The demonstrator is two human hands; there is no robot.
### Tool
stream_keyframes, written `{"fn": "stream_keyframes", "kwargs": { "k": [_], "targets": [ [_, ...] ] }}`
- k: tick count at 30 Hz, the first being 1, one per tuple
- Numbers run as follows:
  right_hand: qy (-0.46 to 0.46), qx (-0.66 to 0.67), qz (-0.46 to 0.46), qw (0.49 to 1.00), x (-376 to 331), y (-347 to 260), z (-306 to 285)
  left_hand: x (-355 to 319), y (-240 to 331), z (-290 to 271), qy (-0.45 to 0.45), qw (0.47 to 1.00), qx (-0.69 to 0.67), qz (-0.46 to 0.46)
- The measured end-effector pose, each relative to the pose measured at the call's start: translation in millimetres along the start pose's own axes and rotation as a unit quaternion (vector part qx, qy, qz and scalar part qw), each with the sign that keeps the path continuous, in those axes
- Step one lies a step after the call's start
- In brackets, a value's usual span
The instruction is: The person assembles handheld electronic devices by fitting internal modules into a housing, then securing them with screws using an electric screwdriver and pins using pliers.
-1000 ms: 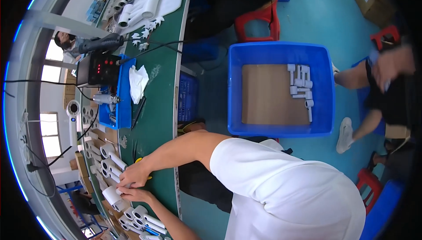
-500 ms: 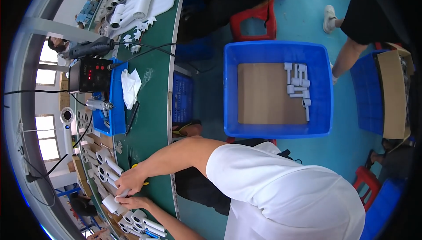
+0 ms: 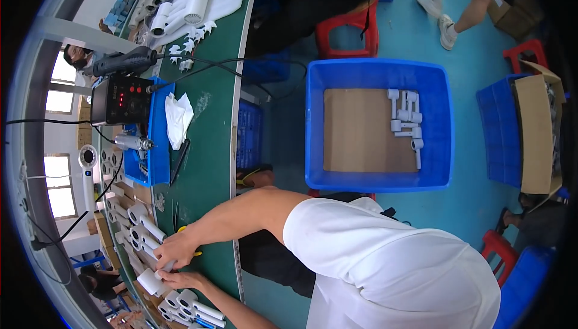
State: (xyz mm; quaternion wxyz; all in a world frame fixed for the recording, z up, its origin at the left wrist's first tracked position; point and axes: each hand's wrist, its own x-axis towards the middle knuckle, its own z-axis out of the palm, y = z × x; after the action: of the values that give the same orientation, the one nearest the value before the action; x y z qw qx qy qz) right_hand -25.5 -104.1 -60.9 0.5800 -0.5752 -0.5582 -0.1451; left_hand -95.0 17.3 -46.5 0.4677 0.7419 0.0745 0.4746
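The green workbench [image 3: 211,166] leaves a bare strip along its front edge [image 3: 233,148], while white tubular fittings [image 3: 150,282] crowd the far side. Among them, the right hand [image 3: 176,251] curls its fingers around a small pale part [image 3: 168,266], mostly hidden; the left hand [image 3: 183,279] has its fingertips right beside it, though whether they pinch it cannot be told.

- A black control box [image 3: 122,102] with a red-lit display is seen between nine and ten o'clock.
- A red stool [image 3: 349,19] is pictured at one o'clock; a second stool [image 3: 501,242], at four.
- White shoes [image 3: 447,33] are worn by a bystander [image 3: 478,5] at two o'clock.
- A blue crate [image 3: 500,130] is captured at three, beside a cardboard carton [image 3: 536,139].
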Motion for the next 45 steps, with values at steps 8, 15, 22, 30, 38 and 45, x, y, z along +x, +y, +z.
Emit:
{"fn": "stream_keyframes", "kwargs": {
  "k": [8,15,22,30,38,45],
  "targets": [
    [0.002,0.032,0.017,0.999,0.2,-5.7,-3.5,-3.8,4.4,3.3,0.001,1.0,-0.003,0.006],
    [0.019,0.012,-0.01,1.0,1.1,0.4,3.3,-17.5,36.2,16.9,0.026,1.0,-0.008,-0.008],
    [0.013,0.018,0.028,0.999,-2.4,-6.1,0.8,-7.7,9.0,6.8,0.028,0.999,0.017,-0.044],
    [-0.019,0.041,0.04,0.998,7.9,-10.7,14.0,-0.6,-9.2,-19.0,-0.051,0.998,0.014,0.035],
    [0.027,0.051,0.132,0.99,10.3,-16.5,-18.3,-4.2,14.0,18.8,-0.108,0.992,-0.039,-0.048],
    [-0.054,0.271,0.292,0.915,14.5,-37.0,-16.0,0.0,15.9,-4.2,-0.151,0.975,-0.154,-0.061]
  ]
}}
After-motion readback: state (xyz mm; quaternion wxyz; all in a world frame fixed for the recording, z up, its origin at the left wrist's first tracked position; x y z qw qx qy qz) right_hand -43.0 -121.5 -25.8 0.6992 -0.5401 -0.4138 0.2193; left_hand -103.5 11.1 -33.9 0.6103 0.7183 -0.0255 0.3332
